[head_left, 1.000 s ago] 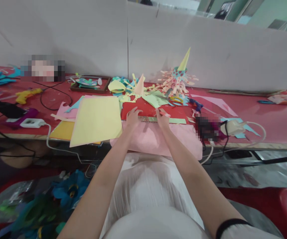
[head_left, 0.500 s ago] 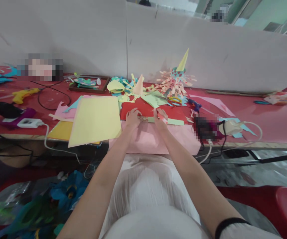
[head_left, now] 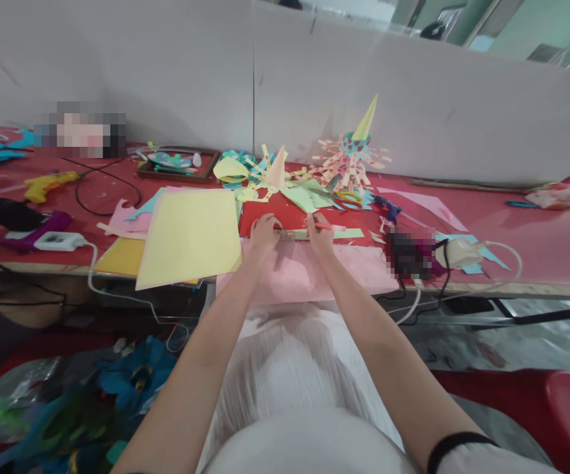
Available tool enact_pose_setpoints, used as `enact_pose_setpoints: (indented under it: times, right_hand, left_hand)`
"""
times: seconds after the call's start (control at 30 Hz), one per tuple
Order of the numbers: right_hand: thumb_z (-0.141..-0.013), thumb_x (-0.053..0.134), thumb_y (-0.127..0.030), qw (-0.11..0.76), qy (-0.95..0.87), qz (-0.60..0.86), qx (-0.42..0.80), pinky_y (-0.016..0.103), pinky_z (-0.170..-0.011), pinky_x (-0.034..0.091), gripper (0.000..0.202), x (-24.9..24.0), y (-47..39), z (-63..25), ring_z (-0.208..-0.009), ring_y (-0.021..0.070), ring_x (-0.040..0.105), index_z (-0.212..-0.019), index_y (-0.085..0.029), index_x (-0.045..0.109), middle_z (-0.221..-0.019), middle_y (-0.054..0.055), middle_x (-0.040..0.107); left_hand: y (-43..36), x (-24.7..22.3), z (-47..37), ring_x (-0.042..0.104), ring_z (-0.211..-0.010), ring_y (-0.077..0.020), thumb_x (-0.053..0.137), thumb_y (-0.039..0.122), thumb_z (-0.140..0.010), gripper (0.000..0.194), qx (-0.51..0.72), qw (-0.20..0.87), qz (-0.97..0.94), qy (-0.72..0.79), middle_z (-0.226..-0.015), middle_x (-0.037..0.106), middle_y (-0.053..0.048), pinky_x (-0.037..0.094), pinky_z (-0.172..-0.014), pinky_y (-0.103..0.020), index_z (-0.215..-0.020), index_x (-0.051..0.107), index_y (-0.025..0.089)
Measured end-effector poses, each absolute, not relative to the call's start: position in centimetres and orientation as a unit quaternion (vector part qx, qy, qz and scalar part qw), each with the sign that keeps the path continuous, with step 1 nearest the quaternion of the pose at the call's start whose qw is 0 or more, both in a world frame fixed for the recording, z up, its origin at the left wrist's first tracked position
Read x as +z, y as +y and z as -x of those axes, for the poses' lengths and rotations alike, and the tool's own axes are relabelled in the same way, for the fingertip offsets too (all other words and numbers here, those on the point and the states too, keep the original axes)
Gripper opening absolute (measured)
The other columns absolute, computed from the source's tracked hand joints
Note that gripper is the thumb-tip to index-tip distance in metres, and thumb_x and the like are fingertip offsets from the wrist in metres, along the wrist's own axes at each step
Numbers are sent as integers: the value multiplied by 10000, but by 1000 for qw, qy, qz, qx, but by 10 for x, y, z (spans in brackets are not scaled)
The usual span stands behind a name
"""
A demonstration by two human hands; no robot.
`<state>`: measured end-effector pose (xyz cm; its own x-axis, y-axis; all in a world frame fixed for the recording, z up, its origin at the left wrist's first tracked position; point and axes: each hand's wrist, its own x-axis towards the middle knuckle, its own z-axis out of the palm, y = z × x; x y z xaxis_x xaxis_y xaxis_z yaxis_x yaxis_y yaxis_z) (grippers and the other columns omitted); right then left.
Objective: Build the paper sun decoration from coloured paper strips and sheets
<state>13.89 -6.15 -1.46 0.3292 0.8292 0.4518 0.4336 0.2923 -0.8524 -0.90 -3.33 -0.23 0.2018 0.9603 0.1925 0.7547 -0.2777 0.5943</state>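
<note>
My left hand rests with curled fingers at the left end of a short brown-patterned strip, pressing it down; whether this is a ruler or card I cannot tell. It lies along a pale green paper strip on a red sheet. In my right hand is a slim pink-red pen, gripped between closed fingers just over the green strip. The pen's tip is too small to make out. Pink paper is spread below both hands at the table edge.
A pale yellow sheet lies left. Behind are paper cone figures, scissors and a brown tray. Glue guns, one yellow and one blue, lie among cables. A white adapter sits right.
The pen in my right hand has tilted over and now points more to the right. My left hand stays in place on the patterned strip.
</note>
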Motion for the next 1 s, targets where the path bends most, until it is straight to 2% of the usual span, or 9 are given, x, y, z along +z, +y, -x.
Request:
enact_pose_setpoints:
  times: [0.17, 0.37, 0.5, 0.67, 1.0]
  right_hand:
    - [-796, 460, -512, 591, -535, 559, 229, 214, -473, 383, 312, -15, -57, -143, -439, 108, 510, -679, -225, 429, -412, -74, 417]
    - [-766, 508, -500, 557, -533, 579, 266, 212, -499, 405, 330, -17, -53, -147, -425, 97, 496, -615, -223, 413, -407, -63, 475]
    - [-747, 511, -506, 555, -501, 610, 263, 222, -510, 407, 358, -21, -47, -151, -448, 115, 525, -565, -226, 384, -388, -59, 460]
    - [-711, 532, -504, 540, -497, 627, 263, 234, -480, 391, 338, -22, -46, -150, -404, 122, 488, -578, -234, 377, -359, -78, 412]
    - [-739, 507, -432, 517, -522, 635, 239, 235, -465, 348, 315, -12, -55, -145, -391, 109, 419, -549, -232, 355, -369, -71, 421]
  left_hand:
    - [-31, -7, 9, 451, -1198, -187, 559, 122, -728, 119, 283, 180, -752, 568, -1228, 554, -27, 292, -1025, -336, -769, 584, 231]
    - [-26, -16, 11, 461, -1183, -203, 550, 179, -761, 74, 292, 165, -763, 552, -1218, 557, -50, 296, -1020, -348, -813, 594, 210]
    - [-27, -17, 12, 470, -1174, -203, 545, 181, -762, 101, 294, 160, -765, 551, -1227, 555, -56, 294, -1025, -358, -843, 592, 218]
    - [-30, -14, 13, 478, -1163, -194, 513, 169, -767, 118, 288, 171, -764, 552, -1235, 545, -43, 288, -1036, -356, -831, 593, 227]
    - [-28, -16, 12, 490, -1146, -185, 492, 137, -770, 159, 291, 160, -762, 556, -1135, 596, -33, 310, -1018, -337, -850, 584, 239]
